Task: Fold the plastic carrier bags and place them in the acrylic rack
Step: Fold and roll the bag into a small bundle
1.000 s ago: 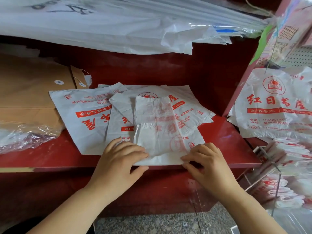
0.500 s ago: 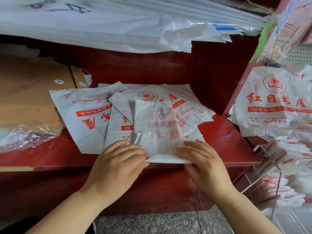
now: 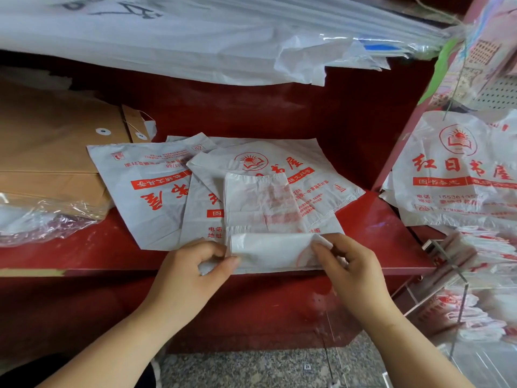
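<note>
Left hand (image 3: 193, 268) and right hand (image 3: 345, 263) are pinching the folded bag (image 3: 268, 219), rolling its near end at the red shelf (image 3: 377, 233) lip, now lifted where it lay pressed flat; acrylic rack (image 3: 458, 278) is standing right; floor below is lying open.

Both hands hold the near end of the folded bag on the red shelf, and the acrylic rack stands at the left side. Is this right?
Not quite. The head view shows the acrylic rack at the right side, not the left. The rest holds: the left hand and right hand hold the near end of the folded bag on the red shelf.
</note>
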A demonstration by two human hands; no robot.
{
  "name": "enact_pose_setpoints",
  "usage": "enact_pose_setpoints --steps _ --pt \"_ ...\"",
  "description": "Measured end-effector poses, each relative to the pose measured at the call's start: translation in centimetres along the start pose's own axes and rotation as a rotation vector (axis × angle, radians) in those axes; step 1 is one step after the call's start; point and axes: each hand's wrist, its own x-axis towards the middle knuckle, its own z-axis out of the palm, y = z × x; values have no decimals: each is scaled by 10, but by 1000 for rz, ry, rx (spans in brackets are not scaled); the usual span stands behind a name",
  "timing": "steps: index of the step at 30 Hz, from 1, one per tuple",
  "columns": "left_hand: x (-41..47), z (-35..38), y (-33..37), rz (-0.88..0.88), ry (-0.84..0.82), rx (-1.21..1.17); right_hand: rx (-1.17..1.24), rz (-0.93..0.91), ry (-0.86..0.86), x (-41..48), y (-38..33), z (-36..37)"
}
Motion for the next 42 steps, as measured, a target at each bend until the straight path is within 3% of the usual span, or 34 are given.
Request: enact_pose_setpoints --steps 10,17,22,25,28,30,34,38,42 --pt "8 15 3 -130 181 16 -279 142 78 18 -5 26" --pt "19 17 6 -145 130 102 -361 214 44 22 -14 25" --pt "22 22 3 -36 53 416 -419 232 30 21 -14 28" --pt "26 24 -6 267 111 613 -427 208 43 21 -14 26" --pt "23 25 -14 448 -53 692 -530 91 127 19 -8 23" --pt "21 21 -15 461 -158 741 -555 35 144 20 -2 19" --pt "19 15 -16 472 -244 827 -576 -158 -10 19 6 3" --pt "21 14 -14 504 -199 660 -492 -172 -280 16 6 -10" --pt "17 8 -14 431 -140 429 -510 -234 -300 12 7 -17"
